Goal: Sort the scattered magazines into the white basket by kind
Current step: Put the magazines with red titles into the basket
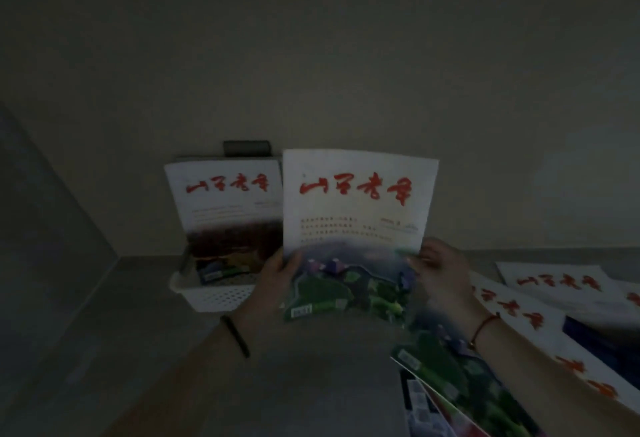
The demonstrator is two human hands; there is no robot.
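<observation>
Two hands up on one magazine (356, 214), held upright in front of the wall. Left hand (277, 280) pinches the lower left edge, thumb on the cover. Right hand (438, 273) clamps the lower right edge, fingers wrapped over the front. Hands are apart, one per side, both closed on the paper. Cover: white top with red brush lettering, green landscape photo at the bottom, barcode bottom left.

White basket (214, 292) sits on the floor against the wall, just left of and behind the held copy. Another magazine (225, 208) with the same red title stands in it, leaning back on the wall; lower half of that cover is dark reddish. Something small with a blue-and-white label lies low in the basket, probably another cover, but too dim to call. Dark rectangular block (246, 147) on the wall right above the basket.

Right side of the floor: scattered magazines (554, 301) overlapping in a loose fan, several showing the same red title, one dark blue cover, one green landscape cover near the right forearm.

Black band (235, 336) on left wrist, red string (483, 327) on right wrist. Lighting is poor throughout.
</observation>
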